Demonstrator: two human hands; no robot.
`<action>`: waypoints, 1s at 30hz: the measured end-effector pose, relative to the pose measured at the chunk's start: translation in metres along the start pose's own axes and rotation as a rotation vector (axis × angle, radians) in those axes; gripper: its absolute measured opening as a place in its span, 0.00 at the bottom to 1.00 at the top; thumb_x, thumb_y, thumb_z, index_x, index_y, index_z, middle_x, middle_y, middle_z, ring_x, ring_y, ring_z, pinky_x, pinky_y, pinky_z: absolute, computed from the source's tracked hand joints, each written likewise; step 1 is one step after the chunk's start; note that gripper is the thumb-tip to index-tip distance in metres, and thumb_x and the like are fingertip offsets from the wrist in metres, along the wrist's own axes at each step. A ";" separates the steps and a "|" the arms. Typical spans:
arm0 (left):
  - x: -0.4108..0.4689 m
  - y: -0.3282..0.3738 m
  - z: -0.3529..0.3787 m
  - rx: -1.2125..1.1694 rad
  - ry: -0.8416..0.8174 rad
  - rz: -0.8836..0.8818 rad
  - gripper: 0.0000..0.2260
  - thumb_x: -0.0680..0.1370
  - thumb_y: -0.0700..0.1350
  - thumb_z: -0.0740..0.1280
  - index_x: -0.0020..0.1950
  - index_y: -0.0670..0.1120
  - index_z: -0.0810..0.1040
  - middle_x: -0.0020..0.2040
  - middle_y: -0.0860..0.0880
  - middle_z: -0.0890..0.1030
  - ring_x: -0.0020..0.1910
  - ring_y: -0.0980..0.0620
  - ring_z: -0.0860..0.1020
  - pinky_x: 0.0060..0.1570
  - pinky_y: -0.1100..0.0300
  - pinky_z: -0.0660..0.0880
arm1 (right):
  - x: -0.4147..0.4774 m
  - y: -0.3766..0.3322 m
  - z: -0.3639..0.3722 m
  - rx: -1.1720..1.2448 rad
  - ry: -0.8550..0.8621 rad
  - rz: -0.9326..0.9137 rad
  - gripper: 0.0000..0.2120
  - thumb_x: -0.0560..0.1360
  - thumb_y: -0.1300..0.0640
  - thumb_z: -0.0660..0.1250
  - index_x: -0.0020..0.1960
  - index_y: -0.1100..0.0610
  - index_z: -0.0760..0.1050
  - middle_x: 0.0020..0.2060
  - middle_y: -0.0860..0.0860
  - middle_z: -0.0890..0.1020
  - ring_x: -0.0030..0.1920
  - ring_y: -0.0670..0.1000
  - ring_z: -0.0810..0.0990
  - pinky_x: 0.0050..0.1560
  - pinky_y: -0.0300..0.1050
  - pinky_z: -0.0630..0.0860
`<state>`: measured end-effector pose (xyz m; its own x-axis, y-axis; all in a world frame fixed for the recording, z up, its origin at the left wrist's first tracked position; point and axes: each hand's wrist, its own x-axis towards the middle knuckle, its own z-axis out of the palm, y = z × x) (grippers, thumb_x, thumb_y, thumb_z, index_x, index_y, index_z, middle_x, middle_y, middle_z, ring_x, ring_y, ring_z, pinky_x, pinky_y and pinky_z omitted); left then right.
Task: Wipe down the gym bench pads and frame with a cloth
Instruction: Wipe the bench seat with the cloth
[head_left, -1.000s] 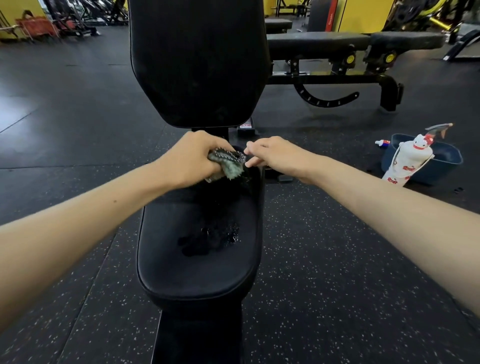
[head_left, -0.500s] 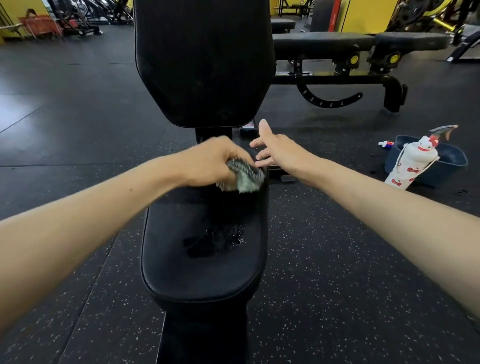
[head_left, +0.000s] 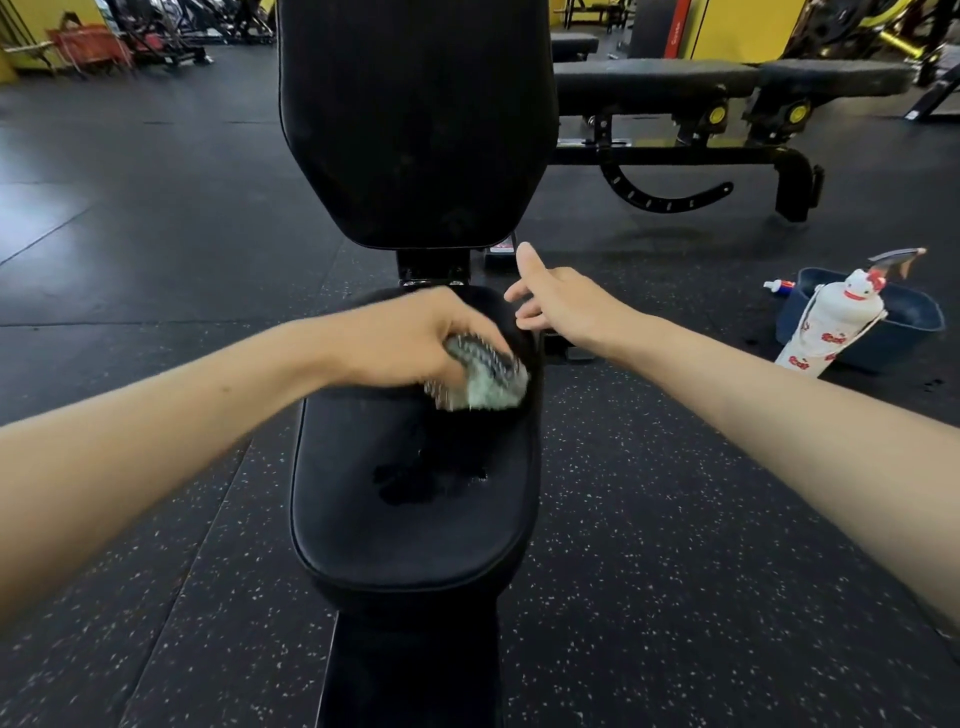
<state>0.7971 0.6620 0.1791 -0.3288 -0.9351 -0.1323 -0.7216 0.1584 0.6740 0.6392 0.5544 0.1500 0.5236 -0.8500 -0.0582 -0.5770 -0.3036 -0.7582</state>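
Note:
The black seat pad (head_left: 415, 519) of the gym bench lies straight ahead, with a wet patch near its middle. Its upright back pad (head_left: 415, 119) rises behind, joined by a black frame bracket (head_left: 431, 267). My left hand (head_left: 410, 338) grips a crumpled greenish cloth (head_left: 485, 382), blurred, pressed on the far right part of the seat pad. My right hand (head_left: 561, 306) hovers at the seat's far right edge, fingers spread and holding nothing.
A white spray bottle with red print (head_left: 831, 327) leans against a dark blue tub (head_left: 904, 322) on the floor to the right. A second flat bench (head_left: 701, 88) stands behind on the right. Speckled rubber floor surrounds the bench.
My left hand has slid the cloth rightward and nearer across the seat pad. My right hand let go of the cloth and lifted away with fingers spread.

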 end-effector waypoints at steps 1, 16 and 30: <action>0.005 -0.002 -0.003 0.008 0.097 0.003 0.20 0.71 0.27 0.65 0.53 0.47 0.83 0.44 0.51 0.85 0.43 0.56 0.82 0.47 0.65 0.78 | 0.000 -0.001 0.000 0.001 0.001 -0.002 0.33 0.80 0.36 0.41 0.61 0.56 0.76 0.51 0.55 0.82 0.52 0.47 0.81 0.53 0.43 0.67; 0.005 0.011 -0.002 0.078 -0.082 -0.023 0.22 0.70 0.27 0.66 0.54 0.50 0.83 0.48 0.52 0.85 0.48 0.51 0.82 0.54 0.56 0.78 | -0.011 -0.015 0.001 -0.133 -0.064 -0.013 0.26 0.83 0.45 0.50 0.61 0.67 0.72 0.45 0.56 0.75 0.53 0.57 0.78 0.42 0.43 0.66; -0.037 -0.004 0.002 0.053 -0.057 -0.066 0.22 0.70 0.27 0.66 0.55 0.50 0.83 0.47 0.51 0.85 0.48 0.51 0.82 0.52 0.55 0.79 | -0.035 -0.022 0.009 -0.406 -0.312 -0.245 0.18 0.80 0.61 0.60 0.68 0.50 0.72 0.68 0.46 0.72 0.69 0.46 0.68 0.67 0.39 0.62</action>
<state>0.8109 0.6967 0.1804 -0.3127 -0.9246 -0.2174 -0.7736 0.1152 0.6231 0.6391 0.5946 0.1634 0.7975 -0.5849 -0.1479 -0.5777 -0.6696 -0.4667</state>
